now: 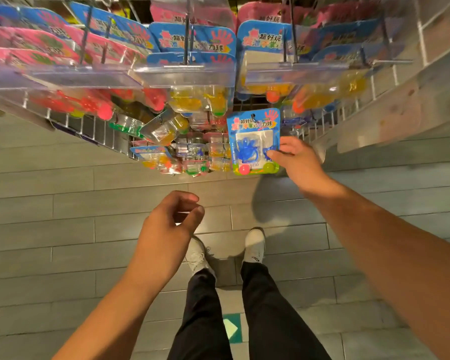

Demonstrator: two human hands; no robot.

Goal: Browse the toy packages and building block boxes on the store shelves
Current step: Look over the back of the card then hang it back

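Store shelves (pixel 89 120), right hand (pixel 294 162) gripping package (pixel 253 141) (blue)

The blue blister card (pixel 253 141) held out from the rack carries Chinese print across its top: "超好玩" in small dark characters, and below it a line in large red and yellow lettering that ends in "力球"; the characters between are too smeared to read. The hanging blue packages (pixel 192 38) on the hooks above show the same header, "超好玩" over a line ending in "力球". The pink packages (pixel 37 44) to the left bear the same layout, but their print is too blurred to read.
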